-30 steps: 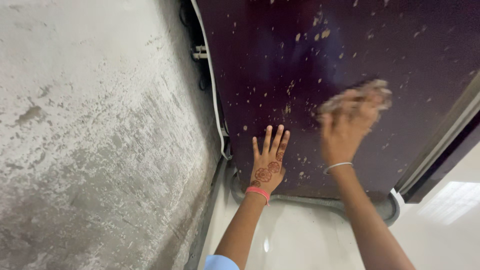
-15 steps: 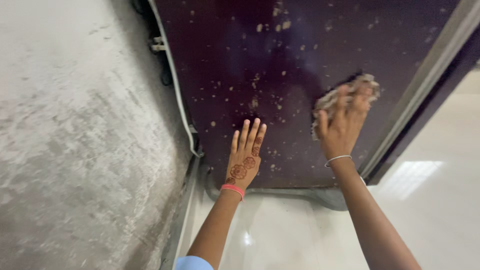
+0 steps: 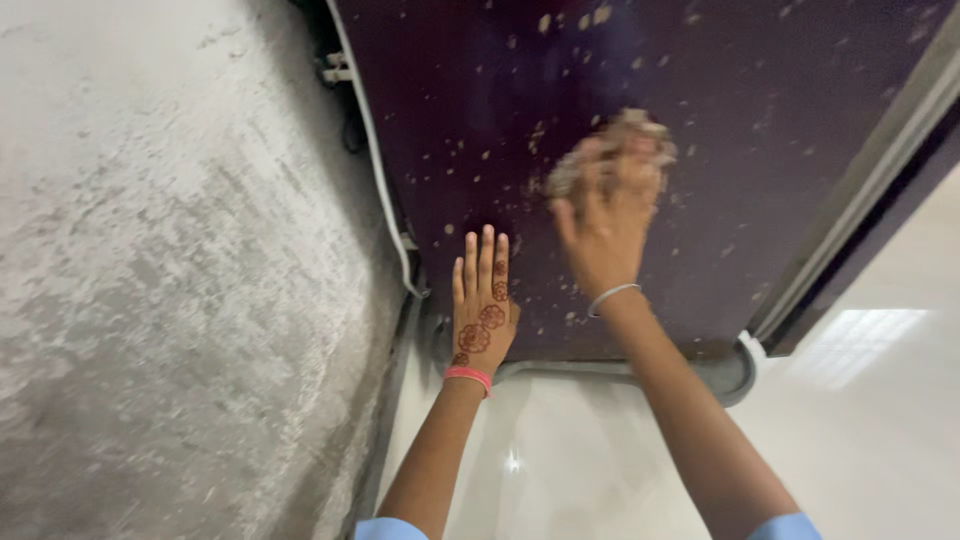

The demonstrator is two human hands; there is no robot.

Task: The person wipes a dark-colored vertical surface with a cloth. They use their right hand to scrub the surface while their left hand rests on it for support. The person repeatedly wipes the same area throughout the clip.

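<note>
**Rag on the spotted panel, left palm braced low**

Your right hand (image 3: 605,235) is clenched on a grey-brown rag (image 3: 612,150), pressing it flat against the dark purple panel (image 3: 760,110); the rag sits in the upper middle of the panel, above and to the right of your other hand, and it is blurred, so its exact outline cannot be told. Your left hand (image 3: 482,305) holds nothing; it lies open, fingers straight and together, palm on the panel near its lower edge, just right of the white cable (image 3: 375,170) that runs down the panel's left side.

Pale specks cover the panel on all sides of the rag; those below it, between your two hands, look thickest.

What could go wrong, as a judgement: the floor (image 3: 560,450) is glossy and shows a bright reflection, so if it is wet your footing may slip while you lean your weight on that left palm; the rag is bunched, not spread, so it may roll out from under your fingers on a hard stroke and leave your knuckles scraping the panel; a wide sweep leftwards could snag the cable or the small fitting (image 3: 335,68) at its top; the rough grey wall (image 3: 150,300) stands close on the left, and an elbow swung that way may graze it.
</note>
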